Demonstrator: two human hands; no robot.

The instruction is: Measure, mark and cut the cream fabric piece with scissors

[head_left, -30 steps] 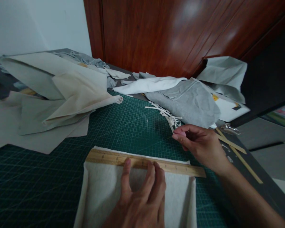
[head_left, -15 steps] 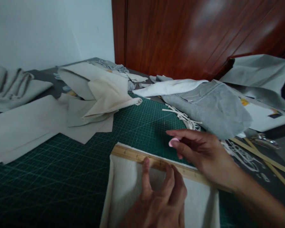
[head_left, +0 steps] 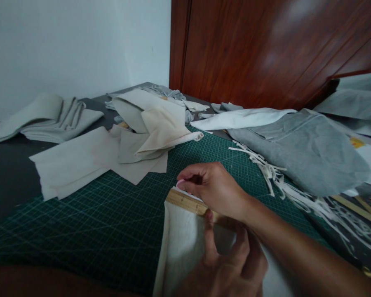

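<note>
**Chalk at the ruler's far end, no line showing yet**

Our fingertips (head_left: 207,215) of the left hand (head_left: 227,268) are spread a little and pressed flat on the wooden ruler (head_left: 185,201), pinning it across the top edge of the white fabric piece (head_left: 179,247). Just beyond them, the right hand (head_left: 214,187) has thumb and forefinger pinched shut on a small pink tailor's chalk (head_left: 180,182), its tip touching or just above the ruler's left end; we cannot tell which.

Far left of the fingers lie folded grey cloths (head_left: 43,119), then loose cream fabric pieces (head_left: 111,152) overlapping the green cutting mat (head_left: 95,214). To the right of the hands, a trail of narrow white offcut strips (head_left: 266,169) runs beside a grey garment panel (head_left: 309,156), with more wooden sticks (head_left: 358,208) at the table edge.

As we judge it, the cloth is laid out and the ruler aligned and held; the chalk sits at the starting end. No drawn mark is visible along the ruler, so the marking along its length seems left to do, and any cutting after that.
</note>
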